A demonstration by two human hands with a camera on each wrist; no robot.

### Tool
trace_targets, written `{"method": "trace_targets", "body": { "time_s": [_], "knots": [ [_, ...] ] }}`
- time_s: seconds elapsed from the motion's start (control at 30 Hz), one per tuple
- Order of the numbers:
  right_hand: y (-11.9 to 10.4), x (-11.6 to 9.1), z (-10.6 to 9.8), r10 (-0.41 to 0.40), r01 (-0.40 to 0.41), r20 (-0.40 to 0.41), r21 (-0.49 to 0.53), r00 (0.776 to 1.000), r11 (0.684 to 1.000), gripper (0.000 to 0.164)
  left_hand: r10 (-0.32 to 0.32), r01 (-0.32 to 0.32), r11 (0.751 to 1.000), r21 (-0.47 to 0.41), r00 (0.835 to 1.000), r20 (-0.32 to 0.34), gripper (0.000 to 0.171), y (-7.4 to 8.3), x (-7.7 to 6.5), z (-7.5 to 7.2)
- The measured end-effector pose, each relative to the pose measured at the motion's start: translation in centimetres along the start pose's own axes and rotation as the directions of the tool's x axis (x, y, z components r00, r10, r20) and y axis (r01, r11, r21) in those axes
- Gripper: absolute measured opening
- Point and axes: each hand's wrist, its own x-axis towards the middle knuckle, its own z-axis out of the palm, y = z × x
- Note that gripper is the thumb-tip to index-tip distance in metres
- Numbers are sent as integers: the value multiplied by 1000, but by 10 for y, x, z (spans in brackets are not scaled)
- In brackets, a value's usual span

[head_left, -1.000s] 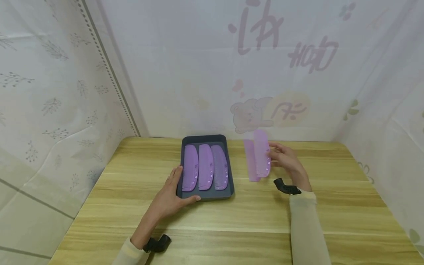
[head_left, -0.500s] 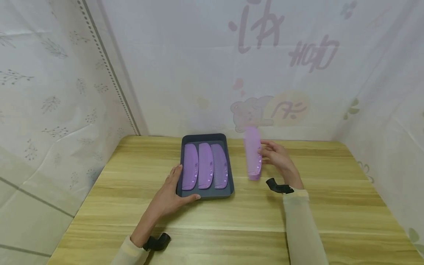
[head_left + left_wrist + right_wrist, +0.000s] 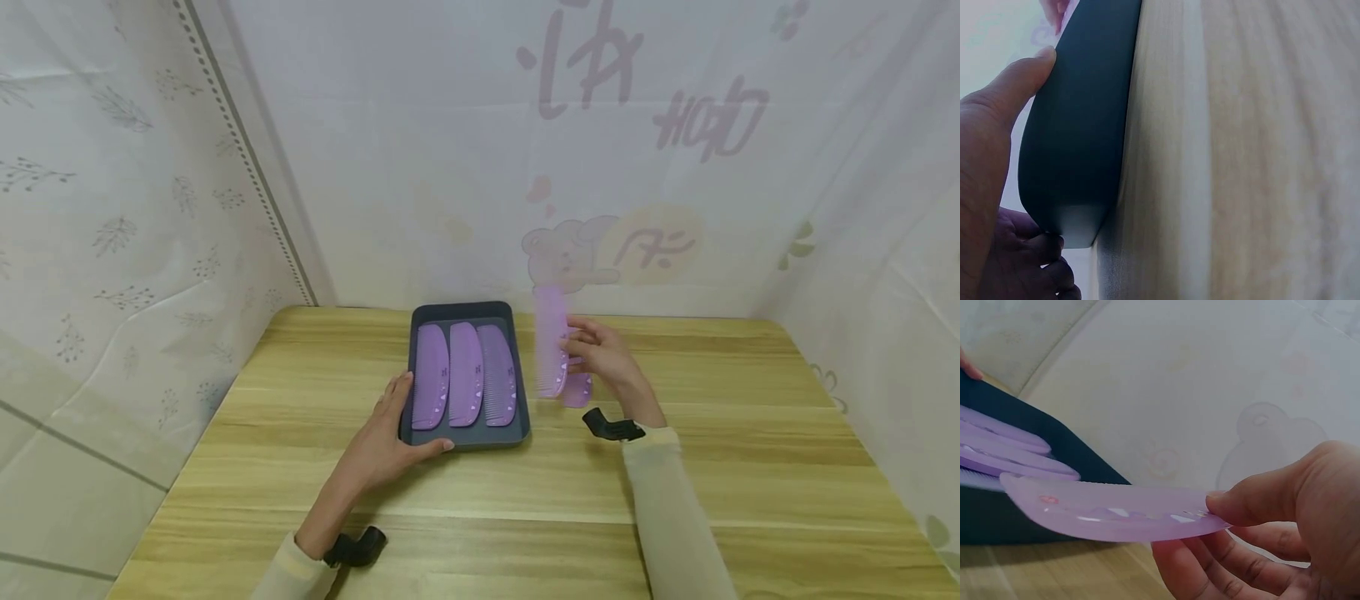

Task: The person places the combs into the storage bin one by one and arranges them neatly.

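A dark grey tray (image 3: 461, 442) on the table holds three purple combs side by side: left comb (image 3: 430, 379), middle comb (image 3: 467, 375) and right comb (image 3: 499, 377). My left hand (image 3: 382, 437) grips the tray's near left corner; in the left wrist view its thumb (image 3: 1038, 65) presses the rim and its fingers bend against the side. Right of the tray, my right hand (image 3: 611, 362) pinches another purple comb (image 3: 551, 342) by its spine, raised above the table. The right wrist view shows this comb (image 3: 1116, 512) between thumb and fingers. Partly hidden behind that hand, one more comb (image 3: 577, 392) lies on the table.
The wood-grain table (image 3: 525, 533) runs up to a white printed curtain (image 3: 420, 167) at the back. Similar curtains hang at the left and right. A black wrist mount (image 3: 356, 550) sits on each wrist.
My right hand has moved left with its comb, passing over the comb on the table and coming close to the tray. The left hand and tray have stayed put.
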Motion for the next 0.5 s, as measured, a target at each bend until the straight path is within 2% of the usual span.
{"method": "trace_targets", "body": {
  "time_s": [0.5],
  "knots": [
    [7, 8, 39, 15, -16, 42, 18, 999, 1000, 57, 6, -6, 1000, 3, 1000, -3, 132, 0, -1, 0]
  ]
}}
